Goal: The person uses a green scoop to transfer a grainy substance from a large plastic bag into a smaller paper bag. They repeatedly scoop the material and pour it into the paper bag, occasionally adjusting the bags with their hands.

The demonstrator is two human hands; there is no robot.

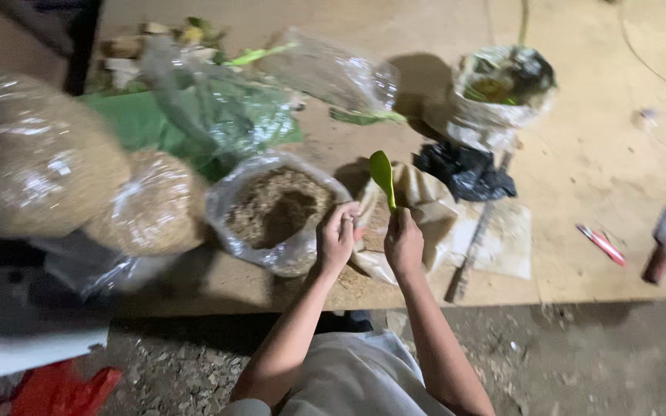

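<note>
Holding green scoop [382, 174] upright in right hand [404, 243], fingers clamped on handle, frame centre. Left hand [336, 237] pinches bag rim [346, 202] shut-fingered. I'd keep rim taut, scoop level over open bag [277, 209].

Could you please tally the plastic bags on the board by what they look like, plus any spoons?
Clear bags packed full of tan material: 2
Open clear bag of brown material, by the left hand: 1
Open bag with green contents: 1
Crumpled black bag: 1
Green spoon, in the right hand: 1
Total: 6
</note>
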